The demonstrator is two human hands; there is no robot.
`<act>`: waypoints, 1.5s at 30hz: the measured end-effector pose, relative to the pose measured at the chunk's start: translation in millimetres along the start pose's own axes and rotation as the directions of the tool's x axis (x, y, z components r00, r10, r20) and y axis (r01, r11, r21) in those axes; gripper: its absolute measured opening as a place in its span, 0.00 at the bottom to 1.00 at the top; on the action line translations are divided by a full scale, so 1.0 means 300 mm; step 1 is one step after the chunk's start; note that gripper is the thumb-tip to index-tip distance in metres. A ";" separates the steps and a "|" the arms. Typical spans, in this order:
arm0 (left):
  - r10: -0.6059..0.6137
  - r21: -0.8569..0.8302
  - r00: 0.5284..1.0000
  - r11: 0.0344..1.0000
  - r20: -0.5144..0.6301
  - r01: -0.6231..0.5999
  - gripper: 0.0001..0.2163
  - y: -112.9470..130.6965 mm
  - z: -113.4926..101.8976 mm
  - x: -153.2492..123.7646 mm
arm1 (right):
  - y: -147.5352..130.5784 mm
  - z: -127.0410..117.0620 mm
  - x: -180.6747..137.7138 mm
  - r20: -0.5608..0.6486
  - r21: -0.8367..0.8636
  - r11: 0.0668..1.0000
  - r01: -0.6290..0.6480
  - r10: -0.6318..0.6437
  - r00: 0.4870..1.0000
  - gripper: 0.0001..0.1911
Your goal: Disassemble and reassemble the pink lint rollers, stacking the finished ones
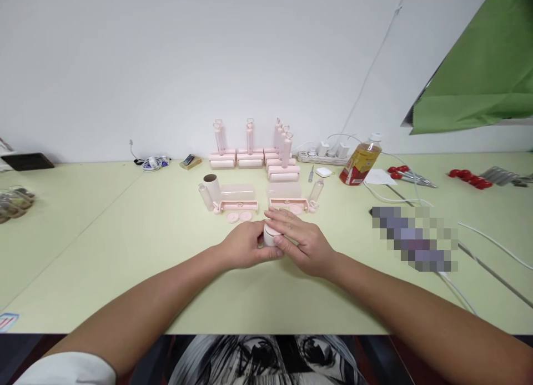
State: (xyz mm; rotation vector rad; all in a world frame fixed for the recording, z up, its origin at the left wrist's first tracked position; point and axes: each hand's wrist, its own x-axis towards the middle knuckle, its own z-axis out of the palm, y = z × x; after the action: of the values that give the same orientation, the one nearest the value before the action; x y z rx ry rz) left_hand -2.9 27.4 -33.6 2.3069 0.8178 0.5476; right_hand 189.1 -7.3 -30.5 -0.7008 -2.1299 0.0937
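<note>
I can't see most of the pale roll [271, 236] behind the left hand [245, 245] and right hand [306, 245]. A blocky blur [410, 239] masks something; the green cloth [478, 68] runs out of sight rightward.

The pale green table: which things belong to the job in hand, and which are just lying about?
Probably the job:
- white cylindrical piece between left hand and right hand
- pink plastic trough-shaped frames
- flat round pink discs
- translucent curved plastic covers

Probably just lying about:
- amber-filled plastic bottle
- white power strip
- coiled white cable
</note>
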 end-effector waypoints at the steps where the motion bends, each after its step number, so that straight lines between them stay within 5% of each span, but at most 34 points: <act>1: 0.003 0.004 1.000 1.000 0.001 -0.003 0.19 -0.001 0.000 0.000 | 0.000 -0.002 0.001 0.000 -0.018 1.000 0.012 -0.012 1.000 0.20; 10: 0.000 0.012 1.000 1.000 0.008 0.000 0.20 -0.002 0.000 0.002 | 0.005 -0.012 0.006 0.019 -0.082 0.993 0.089 -0.088 0.996 0.21; 25: -0.003 0.001 1.000 1.000 0.008 0.003 0.23 -0.004 -0.007 -0.001 | -0.065 -0.087 0.013 -0.188 -0.167 0.980 0.104 -0.135 0.973 0.46; 29: 0.025 -0.022 1.000 0.999 0.013 -0.025 0.23 -0.009 -0.004 -0.001 | -0.077 -0.088 0.026 0.102 -0.128 0.988 0.090 -0.077 0.992 0.38; 33: -0.023 -0.005 0.999 1.000 0.033 0.023 0.23 -0.010 -0.004 -0.003 | -0.066 -0.099 0.027 -0.013 -0.123 0.990 0.070 -0.072 0.997 0.32; 36: -0.047 0.040 0.999 0.998 -0.002 0.047 0.23 -0.013 -0.004 -0.004 | -0.010 -0.107 0.020 -0.129 -0.172 0.975 -0.140 0.119 0.985 0.22; 39: -0.034 0.060 0.996 0.997 -0.077 0.039 0.22 -0.017 -0.005 -0.006 | 0.071 -0.110 0.011 0.010 -0.282 0.849 -0.447 0.469 0.883 0.17; 42: -0.013 0.037 0.993 0.999 -0.116 0.018 0.21 -0.019 -0.008 -0.010 | 0.131 -0.103 0.003 0.197 -0.421 0.770 -0.479 0.593 0.781 0.17; 45: 0.025 0.033 0.990 0.999 -0.136 -0.020 0.19 -0.016 -0.014 -0.014 | 0.149 -0.091 0.001 0.237 -0.477 0.741 -0.472 0.626 0.743 0.21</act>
State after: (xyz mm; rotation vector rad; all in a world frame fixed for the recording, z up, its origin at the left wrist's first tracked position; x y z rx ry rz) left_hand -10.3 29.2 -34.5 2.3297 0.8713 0.7139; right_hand 229.8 25.5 -27.0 -1.6896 -2.2468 0.1456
